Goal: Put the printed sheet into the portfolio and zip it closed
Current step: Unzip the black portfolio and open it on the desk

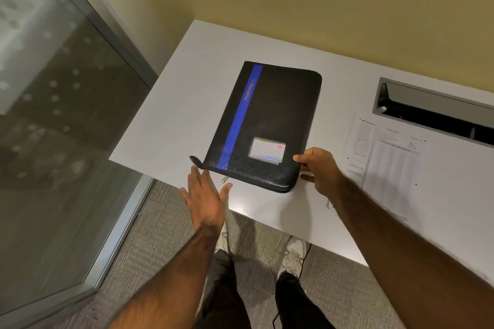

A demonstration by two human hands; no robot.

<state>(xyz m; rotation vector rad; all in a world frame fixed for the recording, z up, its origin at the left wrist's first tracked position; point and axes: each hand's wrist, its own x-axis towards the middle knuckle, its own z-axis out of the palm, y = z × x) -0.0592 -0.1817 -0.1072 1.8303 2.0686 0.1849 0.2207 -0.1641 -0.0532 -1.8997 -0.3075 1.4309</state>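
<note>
Black zip portfolio [263,125] w/ a blue stripe lies flat and closed on the white table [171,120], long axis running near-to-far, tilted a bit to the right at the far end. Spine side is left, by the stripe; the open-edge side is right. Printed sheet [385,157] lies flat on the table just right of the portfolio, apart from it, not yet inside.

Right hand [319,171] is at the portfolio's near-right corner: thumb on top of the cover, other fingers curled at or under the edge, so it pinches that corner. Whether the cover is lifted at all, can't tell.

Left hand [205,203] hovers at the table's near edge, fingers spread wide and straight, palm down, holding nothing. Fingertips are right by the near-left corner.

Key relation: the zipper pull [225,178] sticks out from the near edge, just right of the left fingertips and closer to the left hand than the right. The zip tail [194,161] pokes out at the near-left corner, just above the left fingertips.

Judgement: task is at its start, the portfolio needs unzipping first. Left hand looks best placed for the pull, while the right steadies the corner; the sheet is nearer the right hand for the pickup after.
</note>
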